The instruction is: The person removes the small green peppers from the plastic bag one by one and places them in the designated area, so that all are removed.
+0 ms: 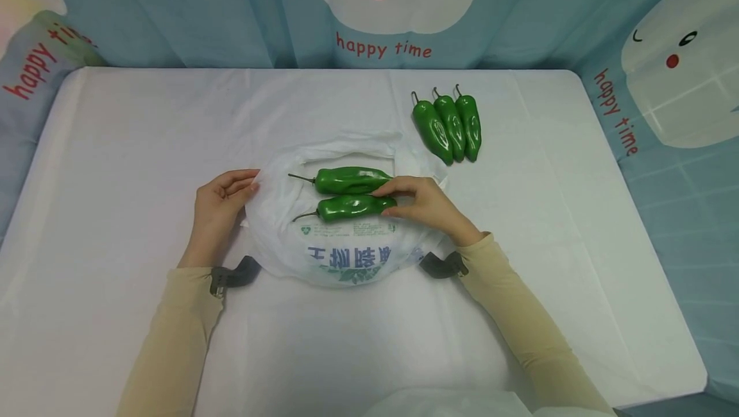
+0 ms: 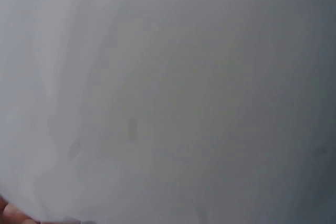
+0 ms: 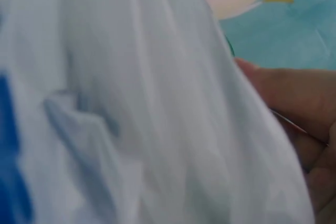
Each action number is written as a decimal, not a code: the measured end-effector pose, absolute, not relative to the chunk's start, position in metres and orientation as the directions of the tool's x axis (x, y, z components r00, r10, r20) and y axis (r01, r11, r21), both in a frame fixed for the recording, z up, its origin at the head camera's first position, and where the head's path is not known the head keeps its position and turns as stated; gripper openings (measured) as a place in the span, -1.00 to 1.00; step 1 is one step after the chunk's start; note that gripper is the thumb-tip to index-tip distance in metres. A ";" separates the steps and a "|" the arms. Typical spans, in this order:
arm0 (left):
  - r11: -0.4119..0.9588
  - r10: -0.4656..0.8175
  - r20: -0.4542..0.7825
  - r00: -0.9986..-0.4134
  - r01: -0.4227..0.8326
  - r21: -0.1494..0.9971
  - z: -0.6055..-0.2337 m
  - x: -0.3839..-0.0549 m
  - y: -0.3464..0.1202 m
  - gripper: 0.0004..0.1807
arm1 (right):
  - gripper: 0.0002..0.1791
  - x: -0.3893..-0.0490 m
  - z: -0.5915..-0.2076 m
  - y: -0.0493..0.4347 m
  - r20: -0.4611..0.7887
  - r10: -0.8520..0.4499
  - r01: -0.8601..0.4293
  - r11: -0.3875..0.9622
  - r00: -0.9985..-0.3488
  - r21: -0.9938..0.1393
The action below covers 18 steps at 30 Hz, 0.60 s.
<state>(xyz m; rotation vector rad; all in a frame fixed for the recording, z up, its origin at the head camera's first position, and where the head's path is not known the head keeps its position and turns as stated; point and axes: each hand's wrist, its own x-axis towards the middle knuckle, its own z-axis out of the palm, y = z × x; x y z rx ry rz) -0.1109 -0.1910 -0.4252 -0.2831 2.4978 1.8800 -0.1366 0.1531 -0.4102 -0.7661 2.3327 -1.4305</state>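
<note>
A white plastic bag (image 1: 340, 272) with blue and green print lies on the table, its mouth spread wide. My left hand (image 1: 219, 205) pinches the bag's left edge between thumb and fingers. Two long green peppers, an upper one (image 1: 346, 179) and a lower one (image 1: 346, 207), lie side by side at the bag's mouth, stems to the left. With thumb and fingertips my right hand (image 1: 424, 205) grips the lower pepper by its right end. White film fills most of the left wrist view. In the right wrist view, the bag (image 3: 157, 103) hides part of the right hand (image 3: 299, 98).
Three more green peppers (image 1: 450, 127) lie in a row toward the back right, beyond the bag. A white cloth (image 1: 127, 128) covers the table. Blue curtains (image 1: 202, 13) with cartoon prints hang behind and at the sides. Something whitish (image 1: 444, 404) shows at the near edge.
</note>
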 end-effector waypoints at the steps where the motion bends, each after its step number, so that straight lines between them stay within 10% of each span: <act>1: 0.267 -0.141 -0.106 -0.984 -0.141 0.953 -0.425 -0.111 -0.191 -0.65 | -0.64 -0.137 -0.410 0.153 0.030 -0.589 -0.297 0.363 -0.808 -0.883; 18: 0.262 -0.143 -0.107 -0.984 -0.141 0.955 -0.426 -0.111 -0.191 -0.67 | -0.61 -0.138 -0.411 0.151 0.055 -0.623 -0.401 0.431 -0.780 -0.808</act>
